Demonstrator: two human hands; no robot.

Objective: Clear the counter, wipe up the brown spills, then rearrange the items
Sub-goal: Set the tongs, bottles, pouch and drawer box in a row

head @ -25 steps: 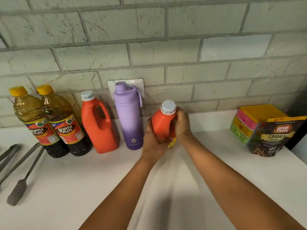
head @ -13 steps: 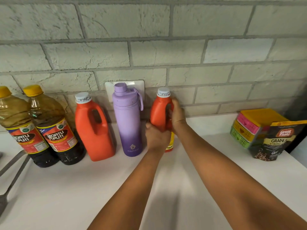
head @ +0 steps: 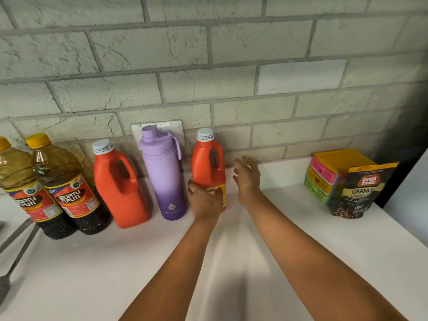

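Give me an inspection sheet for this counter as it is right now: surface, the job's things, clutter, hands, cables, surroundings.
Surface: white counter, no brown spills seen.
Job's things: two vinegar bottles, large orange jug, purple flask and small orange jug lined upright along the wall; coffee pouch leaning on stacked colored boxes at right.
Clutter: metal tongs at left edge.
Hands: left hand grips the small orange jug's base; right hand open, off the jug.
Cables: nothing seen.
Surroundings: painted brick wall, white outlet plate behind the flask.
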